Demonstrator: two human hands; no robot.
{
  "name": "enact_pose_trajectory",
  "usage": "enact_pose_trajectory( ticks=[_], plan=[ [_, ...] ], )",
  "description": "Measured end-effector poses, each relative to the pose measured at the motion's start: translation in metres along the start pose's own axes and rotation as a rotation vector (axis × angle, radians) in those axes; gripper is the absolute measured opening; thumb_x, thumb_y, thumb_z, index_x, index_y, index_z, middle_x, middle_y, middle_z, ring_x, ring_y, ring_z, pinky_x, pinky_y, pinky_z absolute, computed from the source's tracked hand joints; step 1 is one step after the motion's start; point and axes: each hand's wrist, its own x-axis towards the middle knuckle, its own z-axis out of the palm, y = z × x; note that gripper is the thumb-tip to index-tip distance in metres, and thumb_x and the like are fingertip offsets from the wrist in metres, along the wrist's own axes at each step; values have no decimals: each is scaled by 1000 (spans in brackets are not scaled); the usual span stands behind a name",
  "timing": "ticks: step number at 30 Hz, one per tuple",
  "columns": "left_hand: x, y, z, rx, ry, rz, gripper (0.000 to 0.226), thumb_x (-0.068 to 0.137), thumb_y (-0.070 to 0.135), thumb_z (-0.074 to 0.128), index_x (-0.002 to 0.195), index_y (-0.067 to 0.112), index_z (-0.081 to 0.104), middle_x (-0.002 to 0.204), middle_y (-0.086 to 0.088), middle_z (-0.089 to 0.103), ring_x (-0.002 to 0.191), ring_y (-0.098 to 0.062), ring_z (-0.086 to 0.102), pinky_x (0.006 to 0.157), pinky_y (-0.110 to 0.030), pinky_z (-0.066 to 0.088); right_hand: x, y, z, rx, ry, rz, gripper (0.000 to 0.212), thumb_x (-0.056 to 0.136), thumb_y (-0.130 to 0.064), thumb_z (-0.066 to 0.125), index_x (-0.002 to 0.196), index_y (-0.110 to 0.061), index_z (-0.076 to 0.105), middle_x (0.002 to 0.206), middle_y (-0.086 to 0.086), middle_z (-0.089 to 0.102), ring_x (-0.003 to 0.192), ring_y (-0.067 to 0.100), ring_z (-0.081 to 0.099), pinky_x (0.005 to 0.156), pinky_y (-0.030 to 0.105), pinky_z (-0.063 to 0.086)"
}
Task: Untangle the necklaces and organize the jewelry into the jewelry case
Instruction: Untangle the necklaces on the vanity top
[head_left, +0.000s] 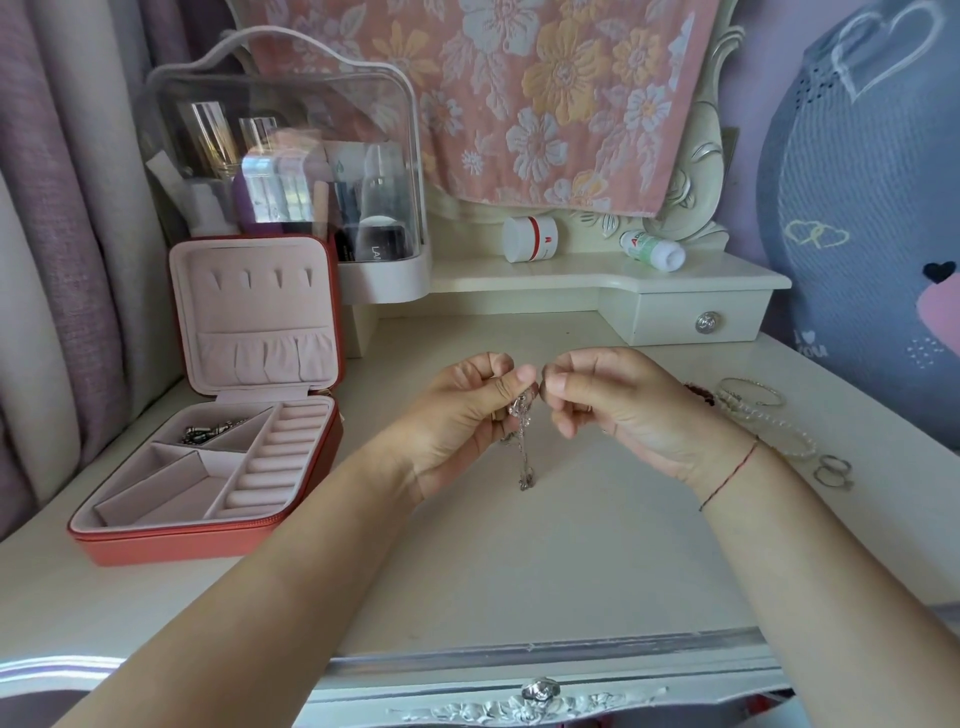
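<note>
Above the middle of the dressing table, my left hand (467, 410) and my right hand (602, 405) meet fingertip to fingertip and pinch a thin silver necklace (524, 452). Its tangled chain and pendant hang down between my palms. The red jewelry case (208, 540) lies open at the left, with a pink lining, ring rolls and several compartments. A dark metal piece (208, 432) lies in its back left compartment. To the right of my right wrist lie a pearl bracelet (779, 426), a silver bangle (753, 391), a dark red bracelet (698, 391) and two silver rings (834, 470).
A clear cosmetics organizer (291, 171) stands behind the case. On the raised shelf lie a white jar (530, 239) and a tipped white bottle (652, 249), above a small drawer (696, 322). A grey plush cushion (872, 208) leans at the right; curtains hang left.
</note>
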Motion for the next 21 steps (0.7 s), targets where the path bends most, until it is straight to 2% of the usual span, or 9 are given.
enact_pose_trajectory(
  ticks=[3,6,9,12,14,18,21],
  plan=[
    [0,0,1,7,-17,2,19,77,19,63,75,19,44,63,6,57,58,-6,48,65,-20,38,0,0,-1,27,77,-8,13,80,-22,58,70,-14,58,67,2,56,60,13,54,63,20,41],
    [1,0,0,7,34,28,19,75,18,65,77,20,46,64,7,56,61,-8,46,66,-20,40,0,2,0,-50,105,9,15,77,-28,75,73,-18,64,67,-1,58,60,10,54,65,20,40],
    [1,1,0,31,94,72,22,71,18,68,77,21,47,60,8,57,59,-7,50,71,-23,39,-1,1,4,-130,66,58,18,70,-38,71,76,-21,68,62,-8,60,60,7,51,65,15,39],
    [0,0,1,74,119,98,24,70,18,69,78,20,46,58,8,58,55,-6,51,70,-24,37,0,3,6,-137,68,55,8,79,-26,70,78,-18,70,58,-12,60,58,7,49,61,11,39],
    [0,1,1,59,124,93,23,71,17,68,78,20,46,59,7,59,55,-7,49,69,-24,37,0,5,5,-103,92,43,4,82,-17,69,79,-15,70,57,-10,57,57,7,48,60,13,38],
    [-1,2,1,15,52,40,22,80,18,67,78,21,46,64,5,56,59,-7,46,66,-23,37,1,2,0,76,118,58,9,76,-13,73,71,-17,66,67,2,55,60,10,49,63,22,37],
    [-2,2,2,8,-59,-13,16,86,18,62,78,19,49,66,7,56,62,-8,47,63,-21,40,3,1,3,126,105,125,9,72,-18,58,66,-16,64,83,12,62,66,12,54,67,25,40]
  ],
)
